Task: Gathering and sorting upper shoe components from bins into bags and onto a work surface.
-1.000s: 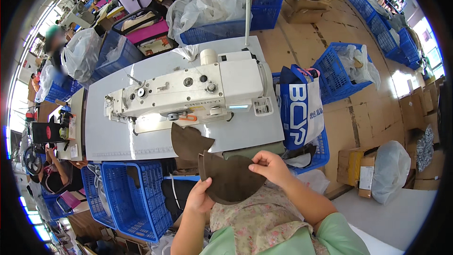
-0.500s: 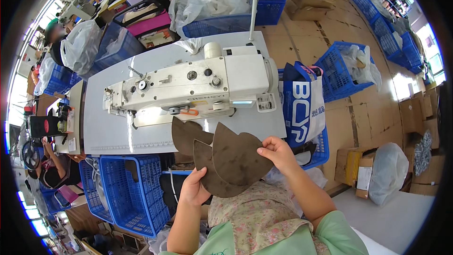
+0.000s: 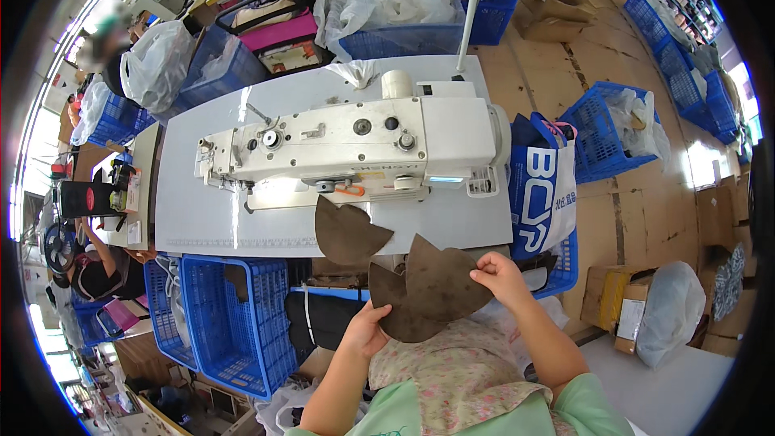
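My left hand (image 3: pixel 370 329) pinches the edge of a dark brown, curved flat piece (image 3: pixel 389 295), thumb on top. My right hand (image 3: pixel 499 278) grips the right edge of a second dark brown piece (image 3: pixel 444 278) between thumb and fingers. This second piece has a pointed tip and overlaps the first, both held in front of my apron. A third dark brown piece (image 3: pixel 349 232), similar in shape, lies at the near edge of the sewing table (image 3: pixel 190 214), apart from the held ones. Beyond it stands a white sewing machine (image 3: pixel 315 145).
A blue crate (image 3: pixel 234 331) stands below the table's left side. A blue and white bag (image 3: pixel 542 186) stands right of the table, in a blue basket. Farther right are another blue basket (image 3: pixel 601 125) and cardboard boxes (image 3: pixel 609 299). An orange-handled tool (image 3: pixel 350 190) lies by the machine.
The two held pieces have moved nearer to my body and away from the third piece, which now shows whole on the table edge. The whole view has shifted slightly.
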A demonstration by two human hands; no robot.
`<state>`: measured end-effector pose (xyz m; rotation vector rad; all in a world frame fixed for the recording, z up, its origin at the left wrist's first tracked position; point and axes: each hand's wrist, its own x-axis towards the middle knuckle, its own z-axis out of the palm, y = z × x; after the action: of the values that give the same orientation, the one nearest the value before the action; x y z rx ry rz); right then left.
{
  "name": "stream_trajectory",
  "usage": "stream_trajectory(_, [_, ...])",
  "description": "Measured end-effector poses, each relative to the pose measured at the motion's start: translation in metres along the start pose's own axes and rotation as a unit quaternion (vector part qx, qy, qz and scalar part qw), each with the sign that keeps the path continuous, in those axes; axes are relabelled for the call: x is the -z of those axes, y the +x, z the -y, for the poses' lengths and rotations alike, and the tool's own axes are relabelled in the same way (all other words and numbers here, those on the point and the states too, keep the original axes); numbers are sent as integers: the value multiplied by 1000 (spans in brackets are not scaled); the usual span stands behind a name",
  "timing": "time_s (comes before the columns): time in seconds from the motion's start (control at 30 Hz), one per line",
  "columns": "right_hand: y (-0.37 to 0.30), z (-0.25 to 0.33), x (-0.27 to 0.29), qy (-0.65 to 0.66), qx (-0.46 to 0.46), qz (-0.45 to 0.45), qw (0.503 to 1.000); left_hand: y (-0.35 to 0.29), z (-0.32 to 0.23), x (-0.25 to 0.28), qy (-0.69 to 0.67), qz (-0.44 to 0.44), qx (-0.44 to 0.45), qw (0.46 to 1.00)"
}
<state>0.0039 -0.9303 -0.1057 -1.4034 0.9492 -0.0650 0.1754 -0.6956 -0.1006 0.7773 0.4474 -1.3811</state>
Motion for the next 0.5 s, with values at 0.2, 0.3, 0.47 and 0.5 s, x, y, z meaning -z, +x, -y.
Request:
stream_trajectory(0.2, [8, -13, -6, -17, -4, -10, 1000, -6, -10, 24, -2, -66, -3, 998])
stream_trajectory(0.3, [18, -14, -13, -10, -5, 0, 1000, -4, -13, 41, 0, -57, -16, 998])
stream_trajectory(0.47, [42, -4, -22, 3, -16, 3, 1000, -4, -16, 60, -6, -35, -36, 999])
stream_trajectory(0.5, [48, -4, -22, 22, -10, 6, 1000, -4, -16, 63, -14, -47, -47, 998])
